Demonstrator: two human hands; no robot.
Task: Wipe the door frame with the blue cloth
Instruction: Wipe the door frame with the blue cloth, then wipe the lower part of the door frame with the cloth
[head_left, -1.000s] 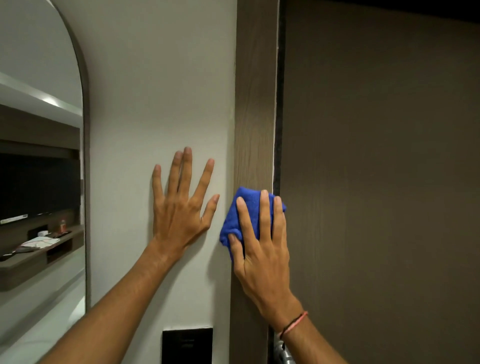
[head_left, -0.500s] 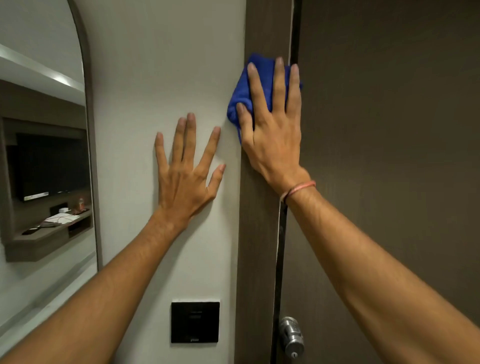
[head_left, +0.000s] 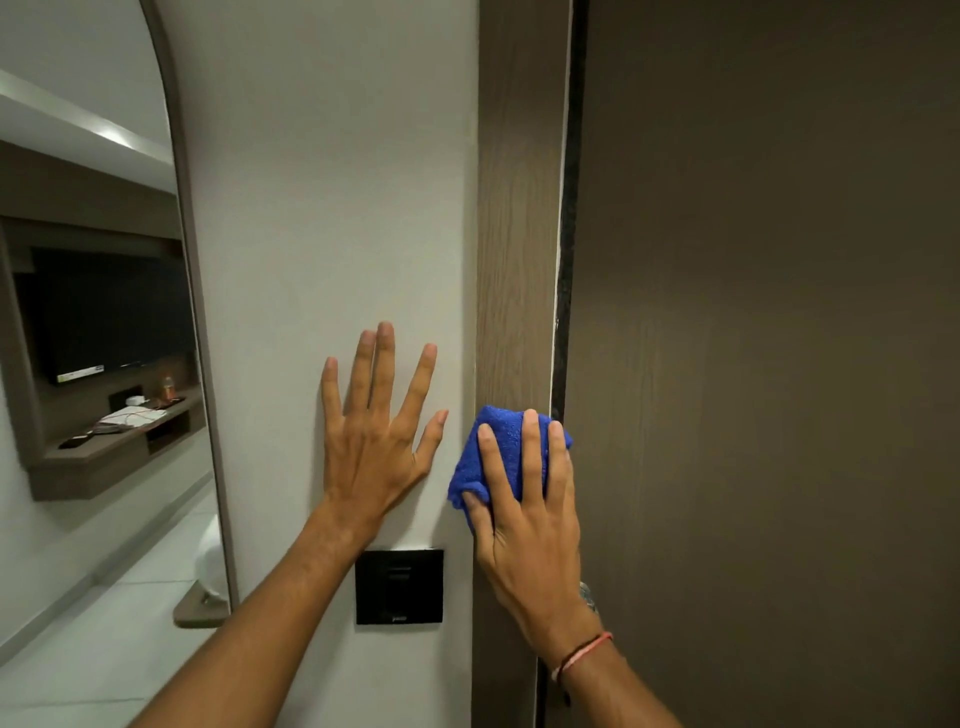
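A wood-grain door frame runs vertically between the pale wall and the dark brown door. My right hand presses a folded blue cloth flat against the frame at about mid height, fingers spread over the cloth and pointing up. My left hand lies flat on the wall just left of the frame, fingers apart, holding nothing. A red thread bracelet circles my right wrist.
A black switch panel sits on the wall below my left hand. An arched mirror at the left reflects a television and a shelf. A metal door knob peeks out behind my right wrist.
My right hand slid the cloth up the frame, then back down to mid height. My left hand stayed flat on the wall.
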